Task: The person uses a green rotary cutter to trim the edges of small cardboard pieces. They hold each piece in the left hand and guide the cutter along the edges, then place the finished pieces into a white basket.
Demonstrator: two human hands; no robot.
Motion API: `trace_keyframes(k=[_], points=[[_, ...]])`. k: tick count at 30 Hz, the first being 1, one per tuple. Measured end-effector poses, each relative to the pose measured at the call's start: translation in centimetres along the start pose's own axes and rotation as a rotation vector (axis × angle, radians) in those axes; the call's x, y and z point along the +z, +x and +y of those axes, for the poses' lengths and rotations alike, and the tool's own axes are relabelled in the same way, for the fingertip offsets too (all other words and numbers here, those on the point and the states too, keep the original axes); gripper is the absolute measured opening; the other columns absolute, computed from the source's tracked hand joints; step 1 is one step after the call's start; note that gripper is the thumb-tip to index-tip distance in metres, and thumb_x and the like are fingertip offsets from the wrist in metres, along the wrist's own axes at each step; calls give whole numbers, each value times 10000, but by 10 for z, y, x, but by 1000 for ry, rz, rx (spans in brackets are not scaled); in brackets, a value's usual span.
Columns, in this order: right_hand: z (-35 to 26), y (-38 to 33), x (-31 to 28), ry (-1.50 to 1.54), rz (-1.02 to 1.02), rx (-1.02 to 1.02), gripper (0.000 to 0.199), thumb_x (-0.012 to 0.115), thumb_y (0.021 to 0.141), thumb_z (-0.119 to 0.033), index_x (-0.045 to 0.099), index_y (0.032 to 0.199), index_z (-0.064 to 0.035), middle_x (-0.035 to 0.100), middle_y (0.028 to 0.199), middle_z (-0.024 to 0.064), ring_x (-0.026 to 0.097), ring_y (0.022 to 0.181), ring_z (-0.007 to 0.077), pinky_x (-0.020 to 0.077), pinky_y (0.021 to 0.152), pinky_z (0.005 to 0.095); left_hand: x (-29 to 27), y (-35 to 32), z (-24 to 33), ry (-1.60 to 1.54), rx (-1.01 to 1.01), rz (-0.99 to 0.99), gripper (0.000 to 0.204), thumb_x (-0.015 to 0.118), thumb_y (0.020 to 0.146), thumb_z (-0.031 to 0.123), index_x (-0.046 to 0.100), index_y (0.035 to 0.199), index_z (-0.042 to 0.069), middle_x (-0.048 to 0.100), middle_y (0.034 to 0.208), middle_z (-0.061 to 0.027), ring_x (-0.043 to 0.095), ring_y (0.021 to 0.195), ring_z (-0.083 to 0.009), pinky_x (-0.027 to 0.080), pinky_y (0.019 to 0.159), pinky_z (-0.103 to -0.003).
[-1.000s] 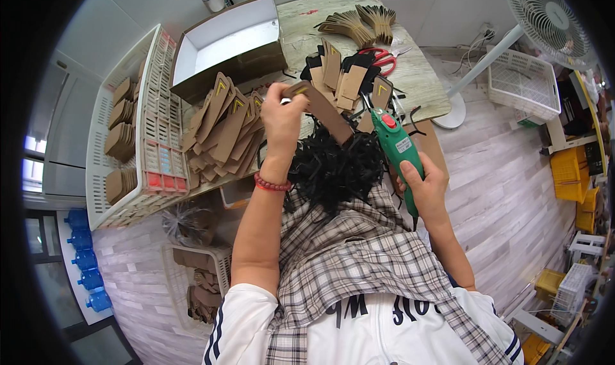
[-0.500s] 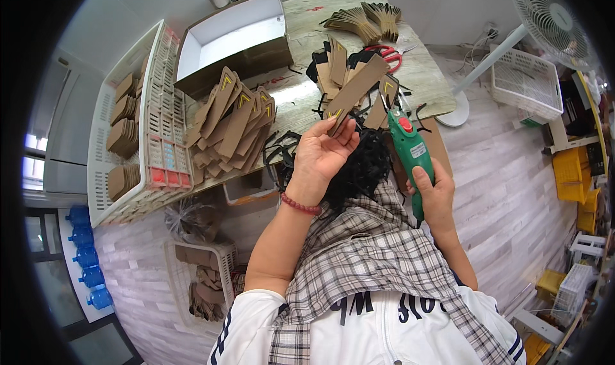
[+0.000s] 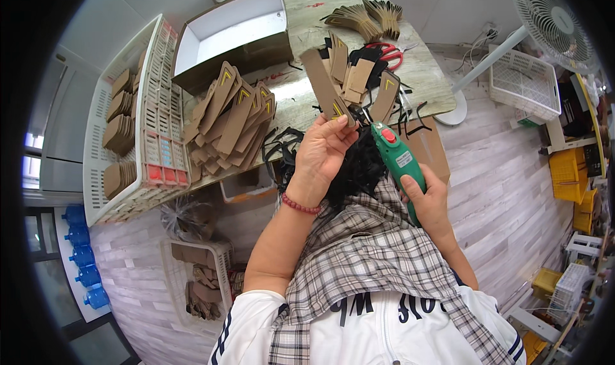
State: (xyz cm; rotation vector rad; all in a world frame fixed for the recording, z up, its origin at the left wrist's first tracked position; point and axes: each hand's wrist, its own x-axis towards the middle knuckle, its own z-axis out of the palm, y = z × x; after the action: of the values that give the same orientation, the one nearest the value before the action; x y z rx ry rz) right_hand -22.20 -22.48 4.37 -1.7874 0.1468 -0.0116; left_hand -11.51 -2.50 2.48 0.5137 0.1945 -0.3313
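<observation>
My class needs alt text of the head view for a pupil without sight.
A person's left hand holds a brown strip marked in yellow near a green handheld tool gripped in the right hand; similar strips lie piled to the left on the table.

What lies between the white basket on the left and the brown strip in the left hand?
The head view shows a heap of yellow-marked brown strips, then tabletop, before the held strip.

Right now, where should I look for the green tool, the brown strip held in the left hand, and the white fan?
Green tool (image 3: 409, 168): head view, on its casing.
Brown strip (image 3: 322, 83): head view, on its flat middle.
White fan (image 3: 561, 21): head view, near its grille's centre.
</observation>
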Motion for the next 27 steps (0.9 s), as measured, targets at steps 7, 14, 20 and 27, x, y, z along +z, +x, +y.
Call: trace_keyframes(k=[7,14,20,27], points=[[-7,-1,4,-48,-18,-8,349,680,859,-266,605,1040,24,594,699,30,519,617,81,434,559,252,-3,3,0,238,279,55,102,653,829,-2,614,921,20,680,867,-94,658,771,-182,523,704,-288],[-5,2,1,-75,-50,-26,358,686,851,-265,605,1045,25,610,710,45,528,623,87,443,572,253,-2,2,5,439,373,64,108,664,802,-30,624,900,-12,679,841,-111,657,714,-179,526,657,-271],[-9,3,1,-70,-72,-2,350,684,852,-268,611,1035,21,609,710,46,531,627,86,440,573,251,-1,2,8,449,368,37,126,670,791,-38,625,907,-21,678,832,-116,654,704,-176,529,656,-268],[-8,5,-4,-52,-105,23,350,685,851,-268,612,1038,18,597,727,45,524,658,88,433,586,256,-2,2,12,496,284,5,135,669,786,-47,628,913,-29,677,830,-114,648,690,-173,533,653,-268]])
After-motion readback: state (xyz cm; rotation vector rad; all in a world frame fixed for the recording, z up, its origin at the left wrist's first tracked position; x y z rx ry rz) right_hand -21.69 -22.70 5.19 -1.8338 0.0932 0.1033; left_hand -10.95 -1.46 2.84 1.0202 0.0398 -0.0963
